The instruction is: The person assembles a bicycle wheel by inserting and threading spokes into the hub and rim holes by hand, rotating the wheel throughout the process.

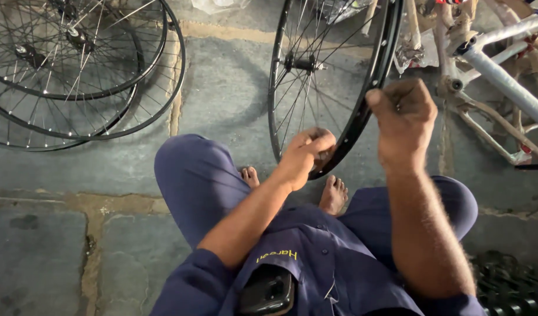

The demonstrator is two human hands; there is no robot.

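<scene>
A black spoked bicycle wheel [362, 111] stands upright on the stone floor in front of me, between my bare feet. My left hand [306, 155] is closed over the lowest part of its rim, near the floor. My right hand [404, 120] is raised beside the rim's right side with fingers curled and pinched together; something thin, perhaps a spoke, may be between them, but I cannot make it out. I sit in blue trousers and a blue shirt.
Two or three more black spoked wheels [76, 70] lie flat on the floor at the top left. A white bicycle frame [503, 82] with paper wrapping sits at the top right. A dark phone [269, 291] pokes from my shirt pocket. Dark metal parts [509, 287] lie at the bottom right.
</scene>
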